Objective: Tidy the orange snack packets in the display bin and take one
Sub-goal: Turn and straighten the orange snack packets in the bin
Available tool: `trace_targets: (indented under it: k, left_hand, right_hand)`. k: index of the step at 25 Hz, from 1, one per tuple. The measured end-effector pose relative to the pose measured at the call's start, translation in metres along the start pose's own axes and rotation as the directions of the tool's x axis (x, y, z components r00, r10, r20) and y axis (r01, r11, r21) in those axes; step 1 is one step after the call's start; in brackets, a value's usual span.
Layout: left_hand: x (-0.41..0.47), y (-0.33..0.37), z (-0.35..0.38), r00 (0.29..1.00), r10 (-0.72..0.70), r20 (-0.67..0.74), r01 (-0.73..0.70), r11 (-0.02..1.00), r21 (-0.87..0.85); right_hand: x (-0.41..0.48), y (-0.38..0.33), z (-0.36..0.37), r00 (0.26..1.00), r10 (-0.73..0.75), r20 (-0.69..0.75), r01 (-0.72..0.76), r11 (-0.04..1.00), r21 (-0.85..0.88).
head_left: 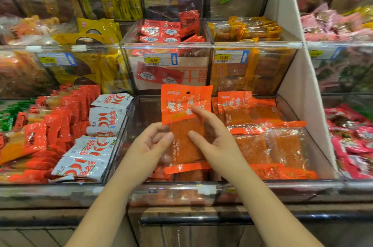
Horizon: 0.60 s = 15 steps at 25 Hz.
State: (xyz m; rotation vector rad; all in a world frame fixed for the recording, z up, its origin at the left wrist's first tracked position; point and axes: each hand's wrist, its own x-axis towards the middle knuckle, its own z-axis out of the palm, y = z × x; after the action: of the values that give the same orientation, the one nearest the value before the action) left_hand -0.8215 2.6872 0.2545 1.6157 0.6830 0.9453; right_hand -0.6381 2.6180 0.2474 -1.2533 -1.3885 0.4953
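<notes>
Forearms (109,202) reached in from the lower edge of the head view, this being the only view supplied.

The left grip (150,141) held the held packet (182,105) by its lower left edge, with the thumb on the front face and the fingers curled behind. The right grip (214,137) was closed on the right edge. Its forefinger lay across the printed orange header and its thumb on the clear window. Whether its other fingers backed the packet could not be confirmed.

The held packet stood upright and slightly tilted, above the left half of the display bin (141,117). The other orange packets (262,141) lay overlapping and uneven in the right half, with a few more beneath the hands near the front wall.

Handling assessment:
- The packet was judged light, being a thin film pouch around a flat slab.
- The slab should give it some stiffness across the window, while the header and sealed edges would flex.
- The glossy film was likely slippery.
- The contents could crack if bent.
- A hold at the sealed edges or header, supporting the slab flat, was judged soundest.

White chilli packets (101,125) filled the bin to the left and pink packets (353,141) the one to the right. A price label (153,60) hung above.
</notes>
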Motion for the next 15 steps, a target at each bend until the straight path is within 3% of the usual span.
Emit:
trace_targets:
  k: [3,6,8,11,13,15]
  left_hand:
    - [-0.003,-0.011,0.011,0.995,0.089,-0.038,-0.075,0.958,0.275]
    - [-0.005,-0.013,0.05,0.97,0.228,0.083,-0.231,0.761,0.606]
    - [-0.006,-0.007,0.09,0.974,0.101,0.202,-0.213,0.703,0.678]
    - [-0.006,-0.003,0.132,0.967,-0.065,0.246,-0.163,0.584,0.795]
    - [-0.003,-0.006,0.138,0.973,-0.079,0.219,-0.144,0.536,0.832]
    - [-0.001,-0.009,0.137,0.974,-0.095,0.207,-0.13,0.516,0.847]
  right_hand:
    - [0.009,-0.008,-0.031,0.977,-0.017,-0.211,0.018,1.0,0.004]
    - [0.031,-0.012,-0.098,0.892,-0.015,-0.452,-0.085,0.976,-0.2]
    - [0.04,-0.006,-0.137,0.865,0.039,-0.5,-0.287,0.856,-0.431]
    - [0.041,0.007,-0.158,0.858,0.261,-0.442,-0.508,0.562,-0.653]
    - [0.041,0.014,-0.16,0.864,0.305,-0.401,-0.5,0.421,-0.757]
    - [0.04,0.019,-0.161,0.897,0.223,-0.382,-0.439,0.35,-0.828]
